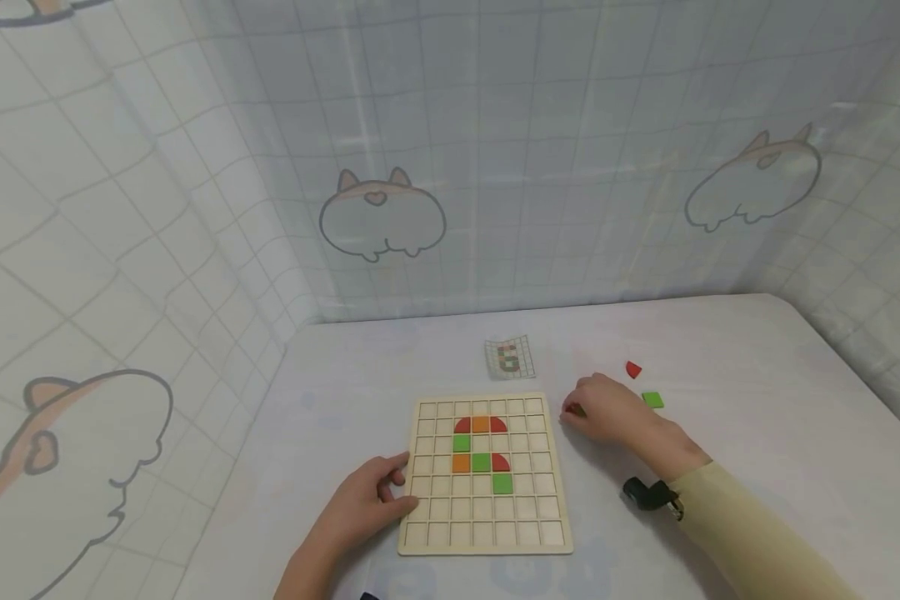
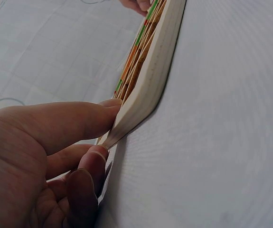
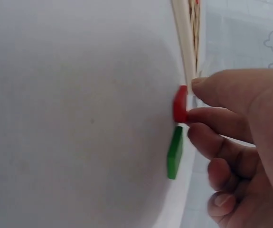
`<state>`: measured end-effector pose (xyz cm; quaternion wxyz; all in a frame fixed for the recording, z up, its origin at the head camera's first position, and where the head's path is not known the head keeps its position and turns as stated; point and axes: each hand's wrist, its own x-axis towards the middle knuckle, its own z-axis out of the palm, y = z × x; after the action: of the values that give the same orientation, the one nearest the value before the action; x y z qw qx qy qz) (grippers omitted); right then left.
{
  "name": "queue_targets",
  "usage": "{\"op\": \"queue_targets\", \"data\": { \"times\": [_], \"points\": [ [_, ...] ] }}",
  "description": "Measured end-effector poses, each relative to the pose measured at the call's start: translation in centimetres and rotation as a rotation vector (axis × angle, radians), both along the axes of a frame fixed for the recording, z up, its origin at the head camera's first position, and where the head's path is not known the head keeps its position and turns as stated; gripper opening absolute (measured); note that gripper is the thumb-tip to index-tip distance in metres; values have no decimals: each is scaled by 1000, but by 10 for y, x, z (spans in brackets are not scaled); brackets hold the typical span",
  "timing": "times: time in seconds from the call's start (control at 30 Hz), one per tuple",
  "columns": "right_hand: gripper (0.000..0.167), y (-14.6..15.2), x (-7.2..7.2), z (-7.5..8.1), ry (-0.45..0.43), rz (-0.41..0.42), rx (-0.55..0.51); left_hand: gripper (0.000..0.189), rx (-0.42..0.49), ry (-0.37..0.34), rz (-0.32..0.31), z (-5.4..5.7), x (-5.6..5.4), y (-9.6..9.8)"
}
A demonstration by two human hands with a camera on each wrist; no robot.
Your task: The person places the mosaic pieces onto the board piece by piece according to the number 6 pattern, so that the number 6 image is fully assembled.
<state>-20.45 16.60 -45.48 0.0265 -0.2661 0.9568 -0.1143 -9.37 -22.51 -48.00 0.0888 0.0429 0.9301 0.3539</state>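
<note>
A square wooden grid board [image 1: 525, 508] lies on the table with red, orange and green pieces set in some cells. My left hand [image 1: 363, 504] holds its left edge, thumb on the rim [image 2: 143, 95] and fingers against the side. Right of the board, my right hand [image 1: 600, 408] is low over the table. In the right wrist view its thumb and index finger are parted beside a red curved piece [image 3: 180, 104], the index fingertip right at it. A green square tile [image 3: 175, 154] lies just below that piece, near the other, bent fingers.
Behind the board lies a small printed grid card [image 1: 510, 358] with a coloured pattern. A red quarter-round piece [image 1: 633, 369] and a green square [image 1: 652, 400] lie beyond the right hand. A patterned curtain [image 1: 532, 208] hangs behind the table.
</note>
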Motion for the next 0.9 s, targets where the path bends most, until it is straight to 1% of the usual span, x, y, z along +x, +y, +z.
{"op": "queue_targets", "data": {
  "times": [0.07, 0.27, 0.47, 0.6, 0.77, 0.9],
  "points": [
    [7, 3, 4, 2, -1, 18, 4, 72, -5, 1, 1, -1, 0, 0],
    [12, 9, 14, 5, -41, 27, 39, 72, -10, 5, 0, -3, -1, 0],
    [10, 11, 21, 8, -33, 31, 46, 72, -6, -3, 4, -2, -1, 0],
    [16, 12, 24, 7, -16, 47, 30, 72, -6, -7, 2, -1, -1, 0],
    [25, 11, 26, 3, 22, 98, -7, 72, -3, -7, 2, -1, -1, 0],
    [23, 8, 27, 3, -15, 99, -15, 72, 4, -11, 7, -2, 0, 0]
  ]
}}
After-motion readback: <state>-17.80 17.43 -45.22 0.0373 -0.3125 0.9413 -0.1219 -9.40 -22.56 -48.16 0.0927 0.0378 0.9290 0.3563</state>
